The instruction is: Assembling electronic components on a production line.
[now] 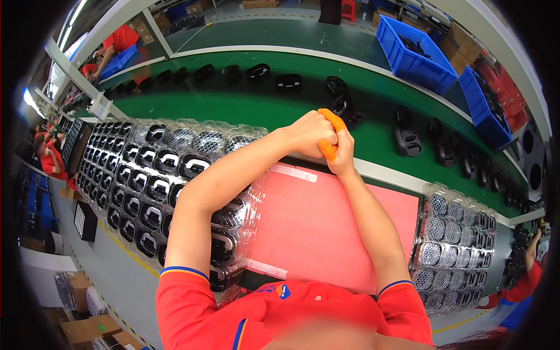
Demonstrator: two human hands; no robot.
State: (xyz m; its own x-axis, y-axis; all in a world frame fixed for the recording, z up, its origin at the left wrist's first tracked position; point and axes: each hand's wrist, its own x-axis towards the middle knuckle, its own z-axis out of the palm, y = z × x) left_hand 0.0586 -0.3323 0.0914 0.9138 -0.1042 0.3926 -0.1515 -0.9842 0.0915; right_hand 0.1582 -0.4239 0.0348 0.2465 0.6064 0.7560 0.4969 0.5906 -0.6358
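My left hand and my right hand meet above the near edge of the green conveyor belt, pressed together with the fingers curled. Orange finger covers show on a thumb and a finger of the right hand. Whatever lies between the palms is hidden. Just beyond the knuckles, black plastic parts sit on the belt; I cannot tell whether a hand touches one. Below my forearms a pink mat covers the work surface.
Clear blister trays with glossy black parts stand left of the mat, partly under my left arm. More clear trays are on the right. Black parts line the belt. Blue bins stand at the far right. Other people in red work at both sides.
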